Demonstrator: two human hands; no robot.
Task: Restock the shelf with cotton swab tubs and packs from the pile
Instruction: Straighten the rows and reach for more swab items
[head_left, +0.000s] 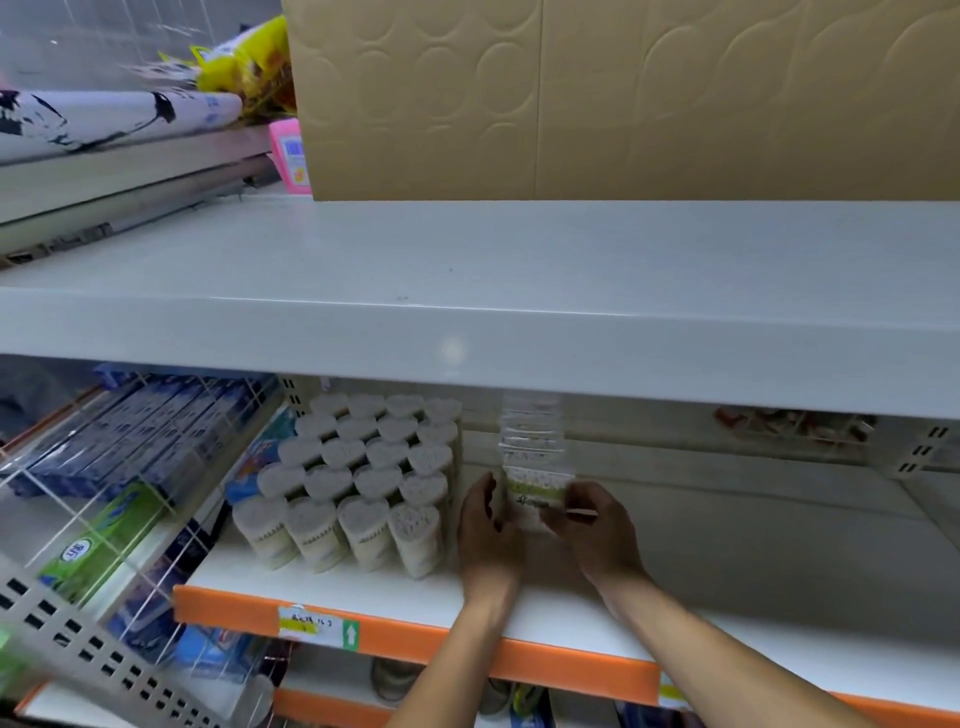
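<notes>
Shelf (727, 613): white deck, orange front lip. Swab tubs (358, 478): stacked block at the deck's left, rigid clear plastic, judged light and slick. Swab pack (535, 467): upright just right of the tubs, thin clear bag, judged soft and floppy above; hold low at the filled part. Left hand (488, 525) cups its side; right hand (592, 525) pinches its lower edge.

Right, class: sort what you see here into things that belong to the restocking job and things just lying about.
Part of the job:
cotton swab pack, gripped by the left hand and right hand
block of heart-shaped swab tubs
orange-edged shelf

Just lying about:
toothpaste boxes
cardboard box
yellow packet
</notes>
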